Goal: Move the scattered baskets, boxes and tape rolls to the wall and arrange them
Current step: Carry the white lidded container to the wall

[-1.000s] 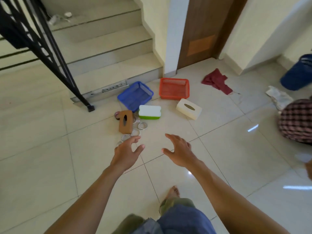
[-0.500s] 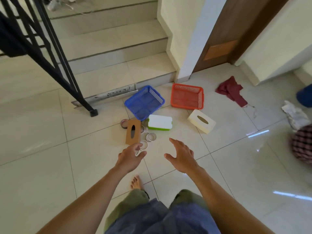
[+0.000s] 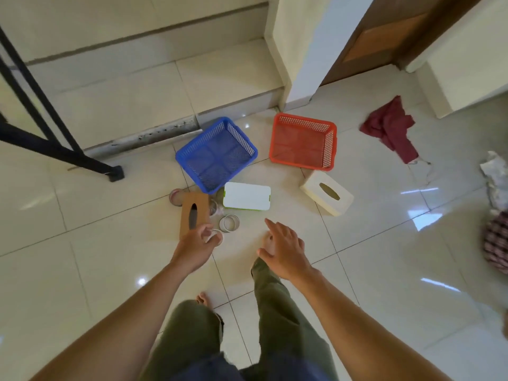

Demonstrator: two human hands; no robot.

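Observation:
A blue basket point(image 3: 217, 154) and an orange basket point(image 3: 303, 141) lie on the tiled floor near the bottom stair. In front of them are a white box with a green rim point(image 3: 246, 196), a cream tissue box point(image 3: 327, 198) and a brown tissue box point(image 3: 193, 214). Several tape rolls lie around the brown box, one clear roll point(image 3: 229, 223) and a reddish one point(image 3: 176, 196) among them. My left hand point(image 3: 196, 244) hovers above the brown box's near end, fingers loosely curled, holding nothing. My right hand point(image 3: 283, 250) is spread open above bare floor.
A black stair railing post point(image 3: 115, 173) stands at the left by the step. A dark red cloth point(image 3: 390, 127) lies right of the orange basket. Crumpled white material point(image 3: 496, 177) and checked fabric point(image 3: 497, 243) sit at the right edge. A wooden door point(image 3: 379, 39) is behind.
I have stepped closer to the objects, so they look larger and nearer. Both hands have reached forward and down toward the brown box and tape rolls, still holding nothing.

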